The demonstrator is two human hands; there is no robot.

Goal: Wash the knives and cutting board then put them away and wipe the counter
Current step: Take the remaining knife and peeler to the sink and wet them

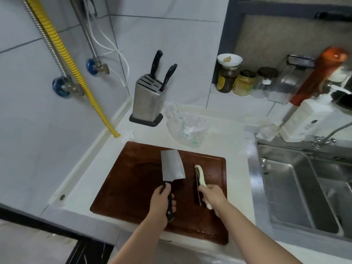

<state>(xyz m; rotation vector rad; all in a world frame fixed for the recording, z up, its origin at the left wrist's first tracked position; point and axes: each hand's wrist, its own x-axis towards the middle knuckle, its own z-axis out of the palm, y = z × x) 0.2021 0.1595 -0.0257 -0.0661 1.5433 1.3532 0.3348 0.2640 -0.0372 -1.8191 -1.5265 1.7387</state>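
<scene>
A dark brown cutting board (133, 187) lies on the white counter (224, 138) in front of me. My left hand (162, 201) grips the black handle of a steel cleaver (172, 166), whose wide blade points away over the board. My right hand (213, 197) grips a cream-handled knife (200, 176), held with its dark blade edge down on the board's right part. A steel knife block (146, 101) stands at the back by the wall, with two black handles sticking out.
A steel sink (297, 187) with a tap (323, 140) is to the right. A crumpled plastic bag (186, 128) lies behind the board. Jars (243, 82), a white pump bottle (308, 119) and an orange bottle (320, 77) line the back right. A yellow hose (76, 73) runs down the left wall.
</scene>
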